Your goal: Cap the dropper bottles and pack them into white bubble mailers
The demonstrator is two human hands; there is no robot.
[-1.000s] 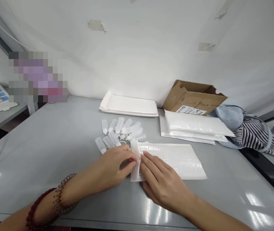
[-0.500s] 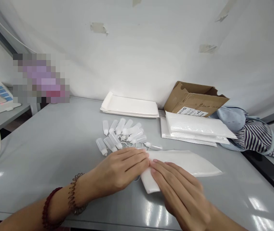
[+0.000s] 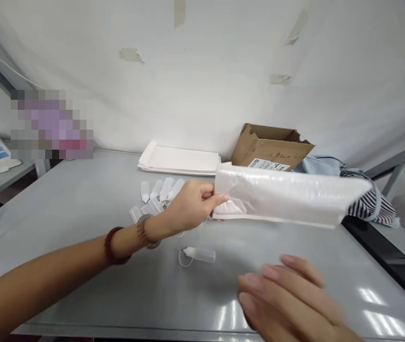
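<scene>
My left hand pinches the end of a white bubble mailer and holds it in the air, stretched out to the right above the grey table. My right hand hovers low at the front, blurred, fingers stretched out and holding nothing. One small clear plastic dropper bottle lies alone on the table below the mailer. Several more dropper bottles lie in a cluster behind my left hand.
A stack of white mailers lies at the back by the wall. An open cardboard box stands at the back right, with striped and blue cloth beside it. A dark tray edge sits at the right.
The mailer lay on the table under both hands; now my left hand has lifted it up and to the right. My right hand let go and dropped back. One bottle lies uncovered.
</scene>
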